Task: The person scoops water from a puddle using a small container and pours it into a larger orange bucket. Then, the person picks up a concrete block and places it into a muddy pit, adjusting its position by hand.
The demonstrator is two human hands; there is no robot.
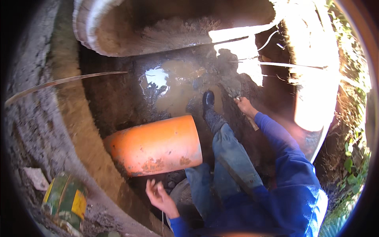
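Note:
My right hand (245, 107) is closed around the handle of what looks like a trowel (233, 87). Its muddy blade is over wet soil beside the puddle, and the handle's end sticks out below my hand. My left hand (162, 199) is in the air, holding nothing, with the fingers apart and loosely bent. Just beyond it lies a wide orange pipe (158, 146), smeared with mud, its far-left end against the earth wall. My boot (208, 100) stands at the edge of the muddy puddle (177, 87).
A large concrete pipe (158, 45) spans the far side of the pit. At left, a dented green and yellow can (65, 201) and a pale stone chunk (36, 177) lie on the bank. A thin stick (67, 80) juts over the pit. Plants (351, 162) line the right edge.

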